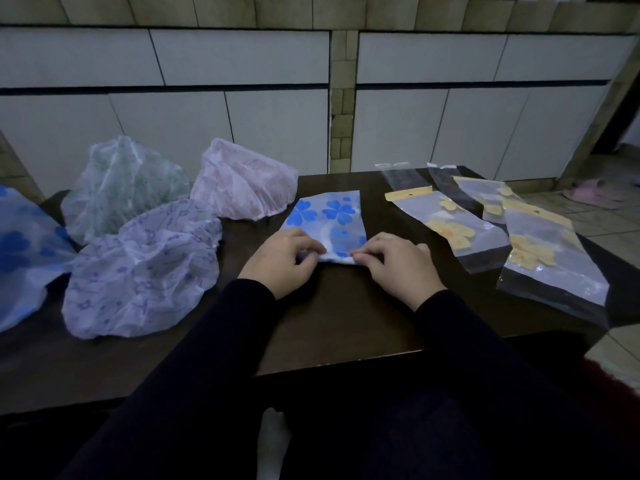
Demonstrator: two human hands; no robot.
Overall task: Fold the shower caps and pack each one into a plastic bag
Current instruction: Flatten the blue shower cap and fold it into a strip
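Centrally on the dark surface [346, 323], left hand [282, 259] and right hand [396, 266] each pinch the near edge of the folded blue-flowered shower cap [327, 216], grips closed on it.

**Off-task bits in your view**

You've got a dark wood table [339, 327] in front of you, w/ a white tiled wall [242, 109] behind it. Far right, on the tiled floor [616, 220], there's a pink slipper [588, 195]. A white sock [273, 441] shows at btm.

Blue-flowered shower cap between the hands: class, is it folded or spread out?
Folded: the blue-flowered shower cap lies as a flat narrow strip, while the left hand and right hand pinch its near edge.
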